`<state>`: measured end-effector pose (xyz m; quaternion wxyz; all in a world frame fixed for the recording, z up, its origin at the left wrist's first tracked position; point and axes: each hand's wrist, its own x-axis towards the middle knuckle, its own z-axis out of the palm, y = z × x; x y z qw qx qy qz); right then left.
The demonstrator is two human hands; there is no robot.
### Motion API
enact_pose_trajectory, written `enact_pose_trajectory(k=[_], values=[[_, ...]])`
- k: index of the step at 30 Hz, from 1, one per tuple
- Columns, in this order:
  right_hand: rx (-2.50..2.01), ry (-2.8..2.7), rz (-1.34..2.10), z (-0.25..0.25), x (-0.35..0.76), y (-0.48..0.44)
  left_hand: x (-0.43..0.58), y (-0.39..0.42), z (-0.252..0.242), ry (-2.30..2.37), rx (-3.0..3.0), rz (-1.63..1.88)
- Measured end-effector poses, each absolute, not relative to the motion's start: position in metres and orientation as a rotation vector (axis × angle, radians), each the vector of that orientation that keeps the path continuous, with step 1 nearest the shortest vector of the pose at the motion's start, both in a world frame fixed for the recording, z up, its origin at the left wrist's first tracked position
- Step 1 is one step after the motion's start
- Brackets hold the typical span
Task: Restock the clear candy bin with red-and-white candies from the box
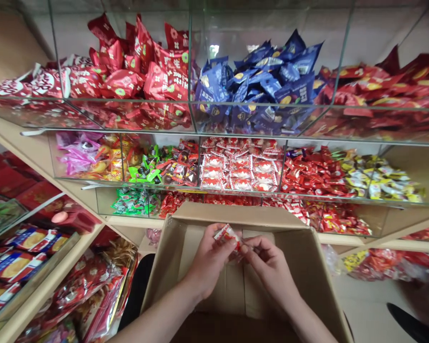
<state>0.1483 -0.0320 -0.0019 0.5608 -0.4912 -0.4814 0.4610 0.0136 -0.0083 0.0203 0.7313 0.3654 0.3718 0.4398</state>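
Note:
Over an open cardboard box [186,212], my two hands meet around a small candy in a red and white wrapper [226,233]. My left hand [211,259] is closed, with the candy between its thumb and fingers. From the other side, my right hand [266,262] pinches the near end of the same wrapper. Part of the candy is hidden behind my fingers. Straight ahead, in a glass bin on the middle shelf, lie rows of similar red and white wrapped candies [240,169].
On the upper shelf are red snack packets [128,71], blue packets [271,81] and more red packets [389,90] behind glass. Green candies [132,201] and yellow candies [386,177] fill other bins. A side shelf with blue biscuit packs [17,262] stands at left. Bagged sweets [382,264] lie low at right.

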Motion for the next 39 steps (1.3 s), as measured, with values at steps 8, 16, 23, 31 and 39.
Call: enact_pose_trajectory(k=[8, 16, 23, 31, 39], values=[[-1.258, -1.582, 1.006, 0.003, 0.156, -0.029, -0.002, -0.006, 0.012, 0.936, 1.600, 0.610], [-1.329, -1.566, 1.058, 0.012, 0.182, -0.020, 0.001, 0.012, 0.036, 0.942, 1.660, 0.606], [-1.519, -1.417, 0.426, 0.054, 0.240, 0.041, 0.025, 0.074, 0.074, 0.937, 2.573, 1.046], [-1.548, -1.570, 0.136, 0.062, 0.235, 0.072, 0.036, 0.108, 0.074, 1.140, 3.078, 0.653], [-1.515, -1.845, -0.252, 0.054, 0.234, 0.075, 0.030, 0.108, 0.079, 1.149, 3.174, 0.616]])
